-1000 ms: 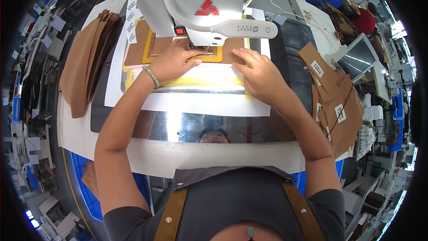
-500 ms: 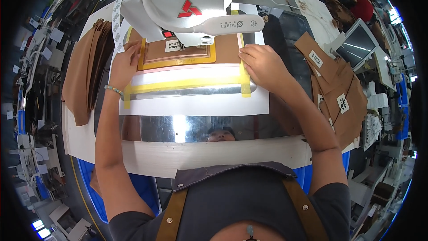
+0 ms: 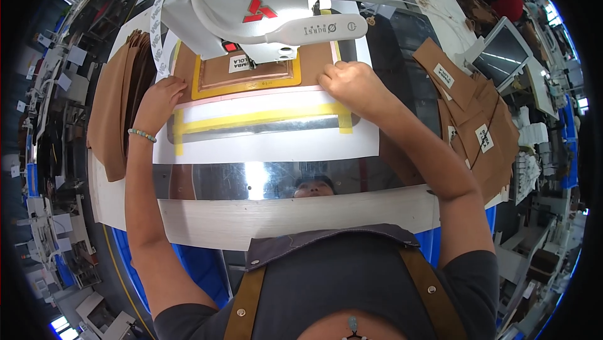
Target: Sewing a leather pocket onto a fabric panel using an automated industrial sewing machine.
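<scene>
A flat brown panel (image 3: 312, 71) lies beneath the head of a white sewing machine (image 3: 242, 4). A yellow rectangular frame (image 3: 251, 86) sits on the panel, with a white printed label (image 3: 239, 63) inside it, partly covered by the machine head. My left hand (image 3: 161, 101) is closed with its fingertips at the panel's lower left corner. At the lower right corner my right hand (image 3: 355, 87) is curled, its fingers bunched on the panel's edge. Yellow tape (image 3: 260, 119) runs across the white sheet (image 3: 270, 148) below the panel.
Folded brown pieces (image 3: 116, 104) hang in a stack at the left. More labelled brown panels (image 3: 480, 129) are piled on the right, near a small screen (image 3: 500, 55). A light lamp bar (image 3: 320, 28) juts from the machine. Blue bins (image 3: 201, 271) show under the table edge.
My left hand has drawn back a little toward me and left. My right hand has shifted left onto the panel's corner, its fingers now curled. The yellow frame has barely moved.
</scene>
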`<state>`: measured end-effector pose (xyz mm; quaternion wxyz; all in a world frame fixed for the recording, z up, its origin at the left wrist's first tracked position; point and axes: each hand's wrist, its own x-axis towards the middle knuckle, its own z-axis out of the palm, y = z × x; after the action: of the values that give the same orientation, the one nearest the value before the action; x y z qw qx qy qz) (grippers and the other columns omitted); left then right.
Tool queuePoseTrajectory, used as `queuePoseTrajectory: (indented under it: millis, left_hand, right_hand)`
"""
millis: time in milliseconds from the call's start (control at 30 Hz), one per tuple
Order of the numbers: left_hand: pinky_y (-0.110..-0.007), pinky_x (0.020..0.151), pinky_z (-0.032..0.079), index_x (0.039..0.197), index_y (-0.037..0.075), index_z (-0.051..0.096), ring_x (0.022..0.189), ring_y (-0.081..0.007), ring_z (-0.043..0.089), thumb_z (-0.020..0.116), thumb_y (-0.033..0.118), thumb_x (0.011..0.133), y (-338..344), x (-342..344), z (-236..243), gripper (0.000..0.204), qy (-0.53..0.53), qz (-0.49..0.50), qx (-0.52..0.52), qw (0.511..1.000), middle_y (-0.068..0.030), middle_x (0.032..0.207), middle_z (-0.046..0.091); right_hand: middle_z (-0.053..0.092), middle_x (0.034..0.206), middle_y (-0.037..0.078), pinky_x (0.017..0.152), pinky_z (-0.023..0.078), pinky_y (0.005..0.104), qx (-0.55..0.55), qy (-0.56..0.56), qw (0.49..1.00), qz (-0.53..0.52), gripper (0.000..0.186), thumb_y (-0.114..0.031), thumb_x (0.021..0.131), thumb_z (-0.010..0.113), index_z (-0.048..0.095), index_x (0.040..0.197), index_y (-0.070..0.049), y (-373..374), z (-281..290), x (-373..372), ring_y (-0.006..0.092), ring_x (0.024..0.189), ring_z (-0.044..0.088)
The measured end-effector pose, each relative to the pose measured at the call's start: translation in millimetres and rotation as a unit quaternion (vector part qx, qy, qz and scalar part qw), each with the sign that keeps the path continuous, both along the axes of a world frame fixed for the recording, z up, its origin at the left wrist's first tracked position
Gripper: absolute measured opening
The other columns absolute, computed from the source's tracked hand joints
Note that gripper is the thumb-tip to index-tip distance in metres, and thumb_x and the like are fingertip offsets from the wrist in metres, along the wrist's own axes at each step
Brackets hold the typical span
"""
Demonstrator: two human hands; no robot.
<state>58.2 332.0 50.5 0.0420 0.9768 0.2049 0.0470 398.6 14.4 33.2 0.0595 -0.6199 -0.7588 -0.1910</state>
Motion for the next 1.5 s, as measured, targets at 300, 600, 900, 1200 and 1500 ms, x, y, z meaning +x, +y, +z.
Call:
queuePoseTrajectory:
  millis: [300, 600, 900, 1200, 1500]
  left_hand:
    - [-0.041, 0.097, 0.058, 0.116, -0.002, 0.077, 0.108, -0.0345, 0.072, 0.070, 0.005, 0.095, -44.3, 28.4, -12.9, 0.023, -0.118, -0.022, -0.027, 0.992, -0.0166, 0.120, 0.076]
    - [-0.028, 0.092, 0.055, 0.120, 0.003, 0.079, 0.106, -0.0128, 0.071, 0.069, 0.013, 0.103, -183.1, 64.9, -1.1, 0.022, -0.203, -0.056, -0.456, 0.864, -0.0075, 0.117, 0.079]
    - [-0.034, 0.107, 0.057, 0.140, -0.003, 0.063, 0.123, -0.0218, 0.070, 0.057, 0.019, 0.113, -268.4, 108.8, -12.9, 0.035, -0.090, 0.006, -0.807, 0.583, -0.0170, 0.135, 0.071]
    - [-0.041, 0.119, 0.050, 0.153, -0.009, 0.039, 0.136, -0.0313, 0.062, 0.049, 0.042, 0.116, -272.5, 131.1, -15.1, 0.064, -0.208, 0.081, -0.925, 0.306, -0.0264, 0.153, 0.054]
    - [-0.034, 0.110, 0.055, 0.150, 0.001, 0.051, 0.127, -0.0153, 0.068, 0.048, 0.010, 0.113, -253.7, 77.9, -30.4, 0.038, -0.283, 0.129, -0.844, 0.437, -0.0096, 0.142, 0.068]
  right_hand:
    - [0.065, 0.085, 0.003, 0.072, 0.057, 0.0327, 0.051, -0.009, 0.999, -0.001, 0.006, -0.006, 0.076, 0.073, 0.070, 0.079, -0.010, -21.8, -6.9, 21.8, 0.0198, 0.088, 0.068]
    - [0.067, 0.091, 0.006, 0.078, 0.058, 0.0353, -0.051, -0.016, 0.998, -0.031, 0.006, -0.002, 0.079, 0.071, 0.071, 0.082, -0.008, -60.6, 14.0, 64.4, 0.0231, 0.093, 0.068]
    - [0.065, 0.090, 0.010, 0.072, 0.056, 0.0413, -0.052, 0.060, 0.996, -0.039, 0.002, -0.003, 0.086, 0.065, 0.067, 0.085, -0.003, -86.1, 29.6, 88.1, 0.0292, 0.088, 0.068]
    - [0.069, 0.102, 0.006, 0.082, 0.058, 0.0376, -0.013, 0.083, 0.995, 0.049, 0.011, -0.009, 0.083, 0.069, 0.068, 0.094, -0.007, -122.1, 72.1, -15.6, 0.0240, 0.103, 0.070]
    - [0.070, 0.118, 0.009, 0.088, 0.057, 0.0386, -0.225, 0.251, 0.903, 0.267, 0.023, -0.030, 0.092, 0.075, 0.067, 0.091, -0.009, -137.1, 52.7, -79.5, 0.0260, 0.107, 0.070]
